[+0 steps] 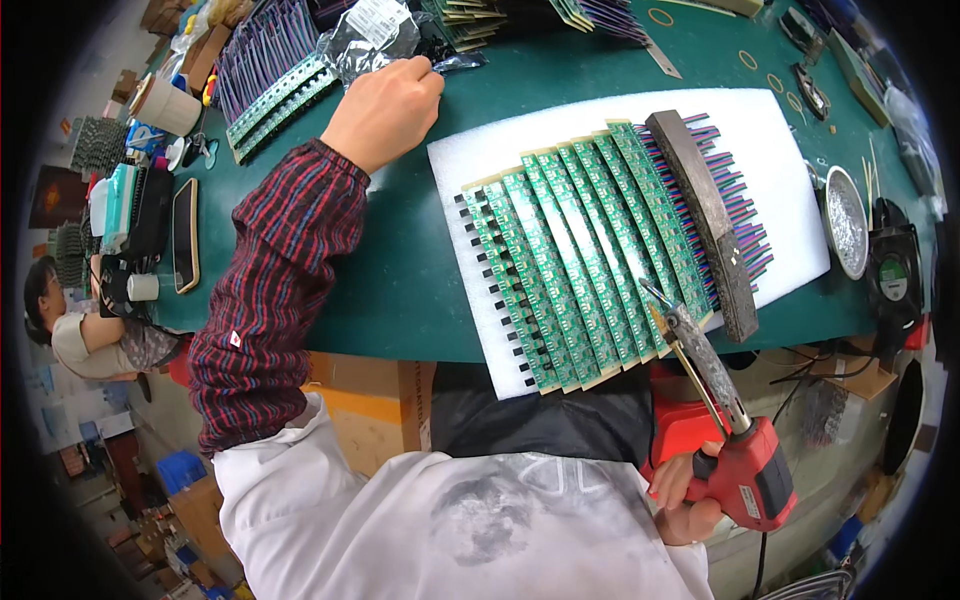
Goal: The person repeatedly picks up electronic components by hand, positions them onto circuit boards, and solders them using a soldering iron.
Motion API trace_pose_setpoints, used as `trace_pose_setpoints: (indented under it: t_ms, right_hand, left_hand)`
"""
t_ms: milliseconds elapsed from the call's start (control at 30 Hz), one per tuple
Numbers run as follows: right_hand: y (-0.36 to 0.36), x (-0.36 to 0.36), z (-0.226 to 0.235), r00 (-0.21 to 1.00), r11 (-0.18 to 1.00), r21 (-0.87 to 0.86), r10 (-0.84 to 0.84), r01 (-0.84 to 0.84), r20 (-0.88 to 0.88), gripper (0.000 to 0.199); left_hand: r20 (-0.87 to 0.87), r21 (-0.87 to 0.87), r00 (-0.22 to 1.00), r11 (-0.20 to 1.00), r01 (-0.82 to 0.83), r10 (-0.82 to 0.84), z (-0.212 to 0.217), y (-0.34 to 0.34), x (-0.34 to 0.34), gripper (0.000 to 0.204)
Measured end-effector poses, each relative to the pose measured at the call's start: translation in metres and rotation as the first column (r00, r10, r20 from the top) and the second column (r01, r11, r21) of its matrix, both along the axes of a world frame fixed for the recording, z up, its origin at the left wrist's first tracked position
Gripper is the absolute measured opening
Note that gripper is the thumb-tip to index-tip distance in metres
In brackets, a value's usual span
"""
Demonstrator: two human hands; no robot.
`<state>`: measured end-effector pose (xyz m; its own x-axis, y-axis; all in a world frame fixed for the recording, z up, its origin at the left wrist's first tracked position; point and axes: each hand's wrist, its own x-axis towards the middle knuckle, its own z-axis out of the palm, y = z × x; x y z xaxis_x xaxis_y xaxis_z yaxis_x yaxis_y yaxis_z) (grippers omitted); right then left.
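Note:
My right hand [688,498] grips a red-handled soldering gun [757,478] at the lower right. Its metal tip reaches up over the right part of a fanned row of green circuit board strips [585,260]. Small black components line the leftmost strip. The strips lie on a white foam sheet [792,225], and a dark heavy bar [705,215] rests across the coloured wires at their right. At the far side my left hand [388,112] has its fingers curled in against a silver plastic bag [372,40]. What those fingers hold, if anything, is hidden.
Wired board strips [275,90] lie at the far left on the green table [400,300]. A phone [186,236] and a white tape roll [165,105] sit by the left edge. A metal bowl [845,222] stands at right. Another person [95,335] sits far left.

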<state>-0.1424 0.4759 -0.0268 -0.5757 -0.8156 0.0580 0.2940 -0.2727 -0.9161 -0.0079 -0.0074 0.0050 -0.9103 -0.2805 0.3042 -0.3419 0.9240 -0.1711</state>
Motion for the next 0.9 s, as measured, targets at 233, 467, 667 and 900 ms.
trace_pose_setpoints:
  t_ms: [233,467,667,900]
  right_hand:
    - [-0.042,0.0,0.018,0.967,0.997,0.024,0.074,-0.07,-0.242,0.066]
    - [-0.087,-0.005,0.039,0.674,0.935,0.223,0.354,-0.276,-0.648,0.069]
    - [-0.104,0.004,0.05,0.817,0.925,0.228,0.376,-0.304,-0.438,0.066]
    - [-0.103,0.008,0.059,0.852,0.908,0.237,0.41,-0.347,-0.324,0.068]
  left_hand:
    - [-0.359,0.583,0.93,0.798,0.154,0.083,0.043,0.097,0.023,0.008]
    - [-0.544,0.828,0.838,0.194,0.526,0.045,0.043,0.223,0.013,0.02]
    - [-0.546,0.836,0.828,0.017,0.549,0.128,0.026,0.236,0.016,0.022]
    - [-0.507,0.843,0.854,0.278,0.461,0.12,0.023,0.252,0.026,0.028]
